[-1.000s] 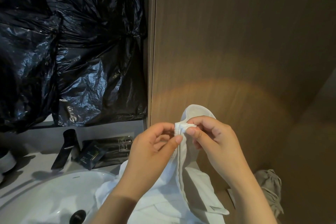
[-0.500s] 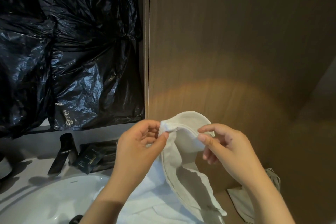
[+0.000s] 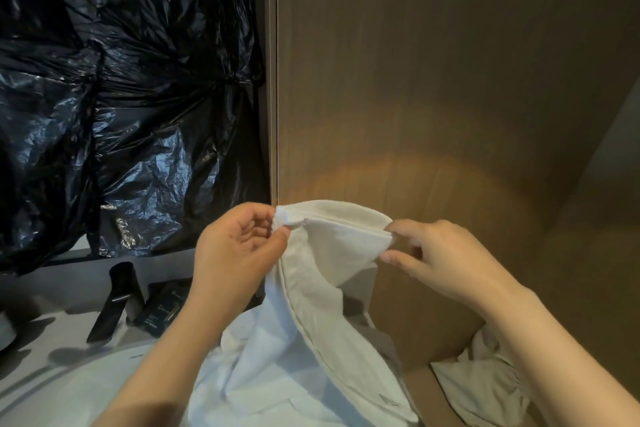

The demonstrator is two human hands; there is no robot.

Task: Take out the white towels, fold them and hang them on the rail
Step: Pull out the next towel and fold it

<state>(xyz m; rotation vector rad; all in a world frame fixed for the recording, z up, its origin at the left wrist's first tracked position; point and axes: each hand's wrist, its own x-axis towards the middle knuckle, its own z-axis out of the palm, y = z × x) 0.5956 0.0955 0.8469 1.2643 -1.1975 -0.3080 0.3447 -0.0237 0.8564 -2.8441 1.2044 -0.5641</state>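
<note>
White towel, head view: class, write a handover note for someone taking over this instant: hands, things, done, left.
Left hand pinches one top corner of the white cloth towel; right hand pinches the same top edge further along.
Towel's lower part lies at the white round sink.
Crumpled white cloth lies lower right.
Done: one towel out.
Left: fold, hang; no rail in view.
</note>
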